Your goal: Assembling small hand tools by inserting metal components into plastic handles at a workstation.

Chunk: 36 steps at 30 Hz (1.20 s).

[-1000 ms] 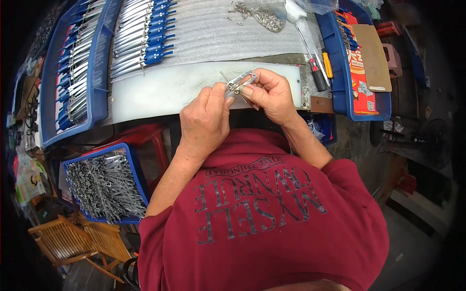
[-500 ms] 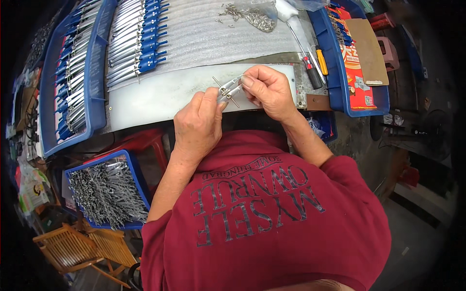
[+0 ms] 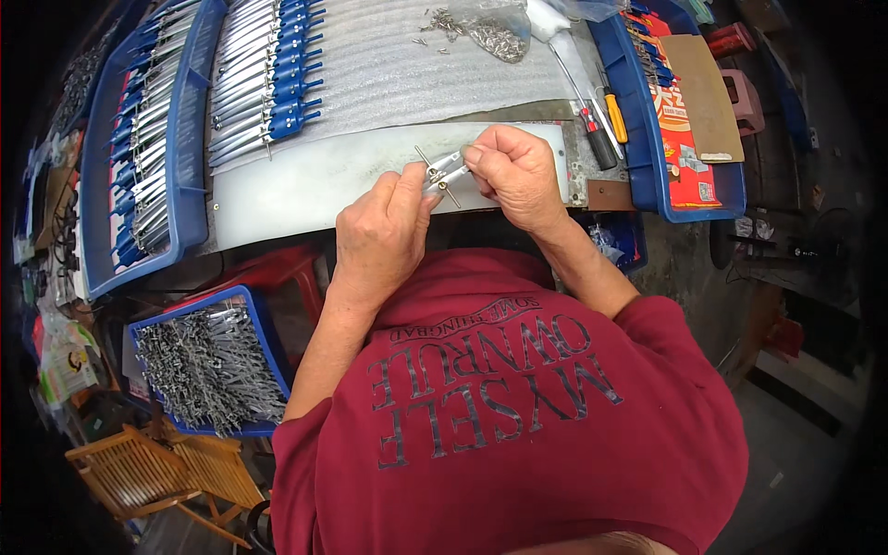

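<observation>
Between my two hands, over the front of the white board, is a silver bow compass with two legs and a thin rod crossing them. My left hand is closed round one end of it, hiding that end. With thumb and forefinger, my right hand pinches at the ends of the legs; any small part inside that pinch is hidden. A row of similar silver pieces with blue heads lies beyond my left hand on the foam sheet.
At left, a blue tray holds more blue-headed pieces. Below it, a blue bin is heaped with metal parts. Small metal pins lie at the back. Screwdrivers rest beside the right blue tray, which holds red packaging and cardboard.
The compass and my left hand have shifted slightly right and turned a little. My right fingers sit closer over the leg ends. The whole view has shifted slightly.
</observation>
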{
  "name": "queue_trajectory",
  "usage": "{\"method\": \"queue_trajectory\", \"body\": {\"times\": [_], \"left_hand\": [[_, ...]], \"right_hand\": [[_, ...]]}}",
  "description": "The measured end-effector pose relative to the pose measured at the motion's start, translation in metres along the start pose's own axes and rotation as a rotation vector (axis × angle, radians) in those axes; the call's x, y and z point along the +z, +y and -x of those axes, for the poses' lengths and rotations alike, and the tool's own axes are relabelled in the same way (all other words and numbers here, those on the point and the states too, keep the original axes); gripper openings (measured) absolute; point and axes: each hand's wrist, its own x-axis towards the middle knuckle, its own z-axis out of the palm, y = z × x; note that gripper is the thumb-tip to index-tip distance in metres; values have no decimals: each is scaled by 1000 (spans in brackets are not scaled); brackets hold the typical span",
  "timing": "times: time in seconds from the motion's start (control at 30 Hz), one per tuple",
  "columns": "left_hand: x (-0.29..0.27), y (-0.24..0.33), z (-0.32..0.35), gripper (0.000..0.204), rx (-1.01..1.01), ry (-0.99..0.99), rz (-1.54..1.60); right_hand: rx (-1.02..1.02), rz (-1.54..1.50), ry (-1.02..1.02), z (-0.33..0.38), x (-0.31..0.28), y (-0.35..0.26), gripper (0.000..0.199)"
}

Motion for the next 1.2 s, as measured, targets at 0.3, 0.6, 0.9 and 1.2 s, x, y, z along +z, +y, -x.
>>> {"method": "queue_trajectory", "body": {"times": [0.3,0.6,0.9,1.2], "left_hand": [[-4,-2,-2,23,15,-38,-37],[3,-1,-2,23,25,46,-76],[8,-5,0,25,35,52,-49],[0,-5,-2,25,35,50,-111]], "right_hand": [[32,-46,49,1,4,2,16],[29,-35,66,1,6,3,15],[19,33,-1,-1,0,3,18],[83,-167,-26,-1,-7,3,24]]}}
